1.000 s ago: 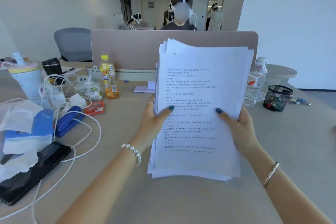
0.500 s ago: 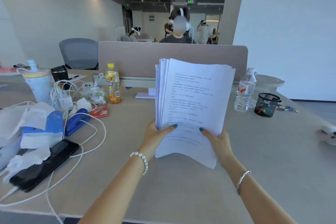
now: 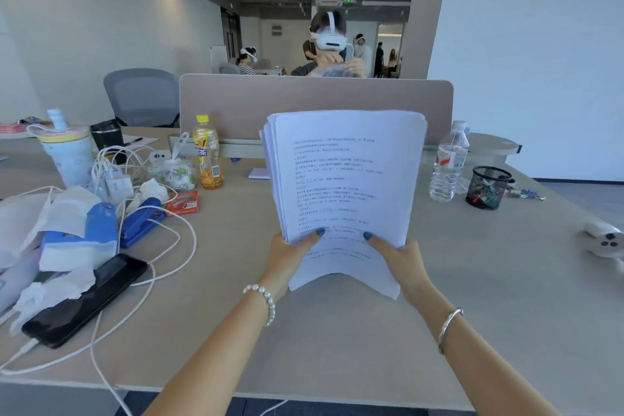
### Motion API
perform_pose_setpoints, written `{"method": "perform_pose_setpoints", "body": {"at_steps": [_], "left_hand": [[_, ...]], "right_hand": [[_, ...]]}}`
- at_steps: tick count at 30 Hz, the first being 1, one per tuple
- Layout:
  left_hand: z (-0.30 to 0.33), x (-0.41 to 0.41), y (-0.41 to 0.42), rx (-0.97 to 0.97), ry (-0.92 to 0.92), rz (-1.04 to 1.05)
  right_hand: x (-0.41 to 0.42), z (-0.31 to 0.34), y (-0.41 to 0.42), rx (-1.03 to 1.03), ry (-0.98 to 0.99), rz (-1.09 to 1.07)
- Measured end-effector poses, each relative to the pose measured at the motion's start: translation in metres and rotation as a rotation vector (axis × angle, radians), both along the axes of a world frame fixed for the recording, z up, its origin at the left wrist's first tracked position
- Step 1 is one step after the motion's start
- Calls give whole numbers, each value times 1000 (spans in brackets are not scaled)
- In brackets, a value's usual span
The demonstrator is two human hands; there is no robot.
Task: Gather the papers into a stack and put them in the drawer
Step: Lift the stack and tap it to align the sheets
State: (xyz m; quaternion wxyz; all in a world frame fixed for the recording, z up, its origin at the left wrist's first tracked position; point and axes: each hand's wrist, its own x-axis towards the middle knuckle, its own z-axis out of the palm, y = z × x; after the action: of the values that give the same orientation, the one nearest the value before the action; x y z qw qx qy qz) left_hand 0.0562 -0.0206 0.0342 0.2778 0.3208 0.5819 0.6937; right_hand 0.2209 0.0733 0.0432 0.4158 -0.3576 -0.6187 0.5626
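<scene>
A thick stack of white printed papers (image 3: pixel 344 176) stands upright over the middle of the desk, its lower edge curled and resting on the desk top. My left hand (image 3: pixel 290 257) grips the stack's lower left side, thumb on the front sheet. My right hand (image 3: pixel 398 257) grips the lower right side the same way. The upper edges of the sheets are nearly even. No drawer is in view.
On the left of the desk (image 3: pixel 337 341) lie a black phone (image 3: pixel 87 297), white cables (image 3: pixel 169 246), tissues, a blue stapler (image 3: pixel 141 221) and a tea bottle (image 3: pixel 207 152). A water bottle (image 3: pixel 449 165), mesh pen cup (image 3: pixel 488 187) and white controller (image 3: pixel 604 240) sit right. A person sits behind the divider (image 3: pixel 236 105).
The stack has moved away from me and lower, its bottom edge now bent on the desk. My hands slid down toward its lower part. The sheets look more even at the top.
</scene>
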Motion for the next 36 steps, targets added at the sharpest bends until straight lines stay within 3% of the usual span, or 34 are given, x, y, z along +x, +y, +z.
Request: {"method": "perform_pose_setpoints", "body": {"at_steps": [8, 12, 23, 36], "left_hand": [[9, 33, 6, 38, 122, -54], [12, 72, 23, 56, 66, -123], [8, 244, 81, 12, -85, -427], [-20, 434, 96, -125, -130, -735]], "right_hand": [[49, 0, 6, -58, 29, -36], [109, 5, 12, -15, 85, -111], [286, -19, 2, -62, 297, -442], [467, -41, -48, -88, 336, -821]]}}
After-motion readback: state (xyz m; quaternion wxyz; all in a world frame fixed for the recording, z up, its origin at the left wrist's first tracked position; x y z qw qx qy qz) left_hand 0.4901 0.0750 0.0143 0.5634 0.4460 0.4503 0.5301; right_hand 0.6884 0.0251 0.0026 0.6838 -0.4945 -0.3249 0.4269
